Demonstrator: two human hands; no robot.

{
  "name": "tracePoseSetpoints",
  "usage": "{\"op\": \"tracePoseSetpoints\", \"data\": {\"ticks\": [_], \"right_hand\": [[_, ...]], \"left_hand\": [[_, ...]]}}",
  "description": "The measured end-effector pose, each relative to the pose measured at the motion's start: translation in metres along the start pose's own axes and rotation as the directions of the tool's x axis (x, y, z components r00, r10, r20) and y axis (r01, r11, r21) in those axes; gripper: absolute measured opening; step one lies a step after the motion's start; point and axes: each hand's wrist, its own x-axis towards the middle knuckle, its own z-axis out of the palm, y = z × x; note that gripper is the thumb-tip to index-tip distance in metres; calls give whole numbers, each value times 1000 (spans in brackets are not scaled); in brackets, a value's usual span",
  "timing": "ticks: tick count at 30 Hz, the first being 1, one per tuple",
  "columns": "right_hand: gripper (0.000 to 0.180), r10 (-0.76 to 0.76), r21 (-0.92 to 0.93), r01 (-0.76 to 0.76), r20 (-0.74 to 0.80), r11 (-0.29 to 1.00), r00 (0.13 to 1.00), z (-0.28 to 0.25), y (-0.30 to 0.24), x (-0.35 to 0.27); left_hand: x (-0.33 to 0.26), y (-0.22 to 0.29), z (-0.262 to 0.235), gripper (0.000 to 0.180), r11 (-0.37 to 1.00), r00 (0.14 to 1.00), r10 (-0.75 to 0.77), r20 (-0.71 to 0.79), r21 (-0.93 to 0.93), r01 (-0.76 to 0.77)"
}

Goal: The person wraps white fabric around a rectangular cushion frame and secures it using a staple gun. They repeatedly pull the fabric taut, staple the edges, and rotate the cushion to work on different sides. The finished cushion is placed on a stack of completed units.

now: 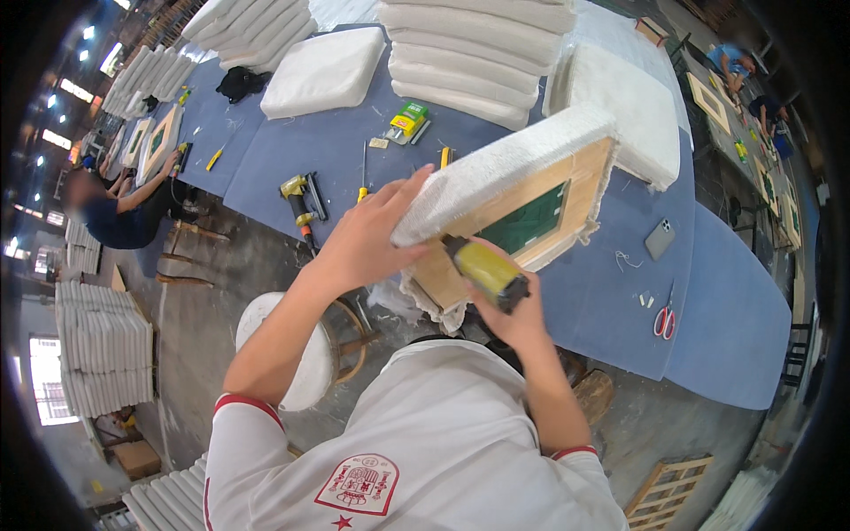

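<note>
A white upholstered seat cushion (509,164) is tilted up on the blue-covered table (305,155), its wooden-framed underside facing me. Dark green material fills the opening in the frame, and rough fabric hangs along the near edge. My left hand (372,234) grips the cushion's left corner, fingers over the white fabric and thumb at the wood. In my right hand (521,323) is a yellow-green and black staple gun (485,267), somewhat blurred. Its nose is at the frame's left part; whether it touches the wood I cannot tell.
Another staple gun (299,202), a screwdriver (362,177) and a yellow-green box (409,119) lie left of the cushion. To the right are a phone (660,239) and red-handled scissors (664,320). Cushion stacks (478,53) stand behind; a round stool (288,354) is near my left.
</note>
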Motion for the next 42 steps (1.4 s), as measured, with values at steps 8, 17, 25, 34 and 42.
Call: {"op": "tracePoseSetpoints", "data": {"ticks": [8,17,25,34,42], "right_hand": [[77,168,-618,-334,-312,712,935,-160,101,-94],[65,120,-322,-504,-739,802,663,-295,232,-112],[63,-146,-158,57,-643,986,752,-233,19,57],[63,-16,47,60,-636,997,772,-250,37,52],[119,-59,-7,65,-529,998,847,-275,33,20]], "left_hand": [[-54,42,48,107,934,997,-79,1,-348,75],[-69,86,78,97,933,998,-65,-5,-354,59],[-66,96,90,42,899,970,-201,-133,-418,129],[-42,105,74,82,618,899,-347,268,-656,434],[31,112,93,91,807,832,204,516,-570,156]]}}
